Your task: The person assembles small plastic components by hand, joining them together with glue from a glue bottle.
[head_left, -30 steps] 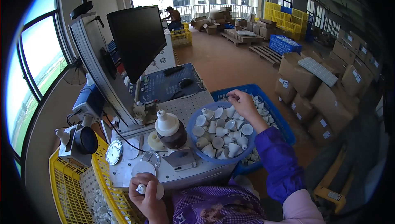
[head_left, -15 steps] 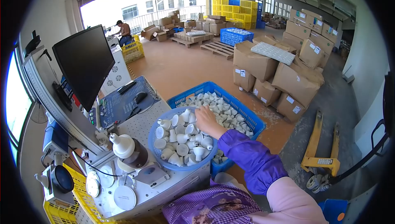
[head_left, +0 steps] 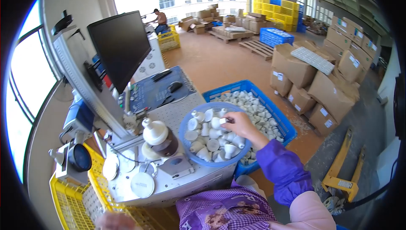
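Observation:
My right hand (head_left: 239, 125) is closed on the base end of a white light bulb (head_left: 216, 123), over a round light-blue basin (head_left: 182, 144). More white bulbs (head_left: 213, 145) fill the basin, some showing flat round faces. Low at the bottom edge, my left hand (head_left: 116, 220) is a blur above the yellow crate (head_left: 63, 206); its fingers cannot be made out. Another white bulb (head_left: 154, 132) stands base up on a dark round holder (head_left: 166, 147) on the workbench, left of the basin.
A blue crate (head_left: 289, 136) full of white bulbs stands beyond the basin. Left are a monitor (head_left: 120, 54), a metal column (head_left: 84, 80) and a dark round lens (head_left: 79, 157). Cartons (head_left: 292, 66) and a yellow pallet jack (head_left: 340, 182) are right. A person (head_left: 160, 21) sits far back.
My right hand has lifted slightly from the heap, with a bulb now visible in its fingers. My left hand has come into view at the bottom. The camera view has swung left.

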Action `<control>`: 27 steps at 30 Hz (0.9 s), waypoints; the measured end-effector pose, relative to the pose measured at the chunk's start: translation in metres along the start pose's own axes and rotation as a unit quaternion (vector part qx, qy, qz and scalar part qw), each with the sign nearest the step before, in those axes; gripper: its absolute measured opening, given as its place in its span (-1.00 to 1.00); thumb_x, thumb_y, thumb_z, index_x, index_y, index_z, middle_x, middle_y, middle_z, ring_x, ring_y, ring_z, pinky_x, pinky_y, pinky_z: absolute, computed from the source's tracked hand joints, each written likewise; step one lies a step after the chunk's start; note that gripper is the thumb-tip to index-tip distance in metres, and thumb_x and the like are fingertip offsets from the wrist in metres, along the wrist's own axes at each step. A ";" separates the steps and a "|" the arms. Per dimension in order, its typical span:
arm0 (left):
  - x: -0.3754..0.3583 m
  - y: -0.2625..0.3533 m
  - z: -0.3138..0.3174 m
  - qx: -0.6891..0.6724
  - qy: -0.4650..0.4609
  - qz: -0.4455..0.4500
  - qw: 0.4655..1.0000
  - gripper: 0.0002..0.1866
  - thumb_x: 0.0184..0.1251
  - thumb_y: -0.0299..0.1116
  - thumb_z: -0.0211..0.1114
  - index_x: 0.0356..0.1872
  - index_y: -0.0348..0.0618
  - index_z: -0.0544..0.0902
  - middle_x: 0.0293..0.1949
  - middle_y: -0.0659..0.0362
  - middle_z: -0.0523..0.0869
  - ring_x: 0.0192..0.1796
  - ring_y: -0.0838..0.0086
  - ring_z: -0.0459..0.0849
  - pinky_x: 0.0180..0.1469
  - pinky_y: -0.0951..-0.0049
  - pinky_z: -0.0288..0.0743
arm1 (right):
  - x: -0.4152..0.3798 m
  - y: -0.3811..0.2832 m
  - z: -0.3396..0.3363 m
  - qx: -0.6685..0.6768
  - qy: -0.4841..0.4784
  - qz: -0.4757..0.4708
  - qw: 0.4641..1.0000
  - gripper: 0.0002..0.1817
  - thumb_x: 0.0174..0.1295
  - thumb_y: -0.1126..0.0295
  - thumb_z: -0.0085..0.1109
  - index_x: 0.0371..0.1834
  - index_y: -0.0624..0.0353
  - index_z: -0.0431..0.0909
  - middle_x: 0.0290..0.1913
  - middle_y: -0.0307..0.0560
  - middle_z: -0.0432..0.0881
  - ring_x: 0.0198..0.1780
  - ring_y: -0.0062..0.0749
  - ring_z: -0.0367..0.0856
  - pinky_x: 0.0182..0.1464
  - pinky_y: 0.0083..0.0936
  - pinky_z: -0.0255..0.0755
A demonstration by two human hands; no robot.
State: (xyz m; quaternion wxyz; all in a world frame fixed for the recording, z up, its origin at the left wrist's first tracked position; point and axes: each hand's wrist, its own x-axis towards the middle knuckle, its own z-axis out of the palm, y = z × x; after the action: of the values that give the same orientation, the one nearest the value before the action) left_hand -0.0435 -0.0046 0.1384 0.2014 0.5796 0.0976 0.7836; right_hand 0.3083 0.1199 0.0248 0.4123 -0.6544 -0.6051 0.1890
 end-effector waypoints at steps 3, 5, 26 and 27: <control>0.001 -0.041 -0.005 0.190 0.016 -0.197 0.962 -0.94 0.09 -0.57 0.15 -0.53 -0.25 0.48 -0.37 0.11 0.49 -0.25 0.46 0.40 -0.10 0.51 0.26 | -0.008 -0.003 0.003 0.159 -0.026 0.001 0.987 -0.76 0.04 0.45 0.36 -0.23 0.31 0.63 -0.39 -0.15 0.66 -0.36 -0.59 0.59 -0.29 -0.63 0.46; 0.001 -0.059 0.000 0.147 0.038 -0.270 0.951 -0.94 0.06 -0.68 0.25 -0.48 -0.31 0.56 -0.33 0.10 0.57 -0.24 0.48 0.50 -0.13 0.52 0.35 | -0.013 -0.006 0.009 0.303 -0.020 0.035 0.952 -0.73 0.04 0.52 0.36 -0.16 0.31 0.61 -0.36 -0.23 0.65 -0.33 -0.67 0.57 -0.28 -0.69 0.46; 0.048 -0.151 0.031 0.391 -0.128 -0.191 0.892 -0.59 -0.05 -0.37 0.50 -0.13 -0.35 0.68 -0.19 0.08 0.49 -0.15 0.35 0.57 -0.10 0.43 0.49 | -0.019 -0.098 0.029 0.390 -0.004 -0.074 0.918 -0.77 0.32 0.43 0.12 0.00 0.18 0.41 -0.03 -0.18 0.54 -0.06 -0.60 0.50 -0.04 -0.58 0.44; 0.051 -0.153 0.033 0.401 -0.151 -0.196 0.882 -0.60 -0.04 -0.35 0.50 -0.16 -0.37 0.69 -0.19 0.06 0.50 -0.15 0.34 0.58 -0.10 0.44 0.48 | -0.015 -0.106 0.033 0.406 0.000 -0.100 0.909 -0.77 0.31 0.42 0.13 -0.01 0.18 0.41 -0.02 -0.16 0.54 -0.05 -0.60 0.51 -0.03 -0.59 0.44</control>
State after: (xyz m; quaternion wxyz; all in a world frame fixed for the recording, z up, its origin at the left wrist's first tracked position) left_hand 0.0057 0.1518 0.1339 0.1138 0.6913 0.4835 0.5248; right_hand 0.2136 0.1084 0.0835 0.6588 -0.3665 -0.5389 0.3758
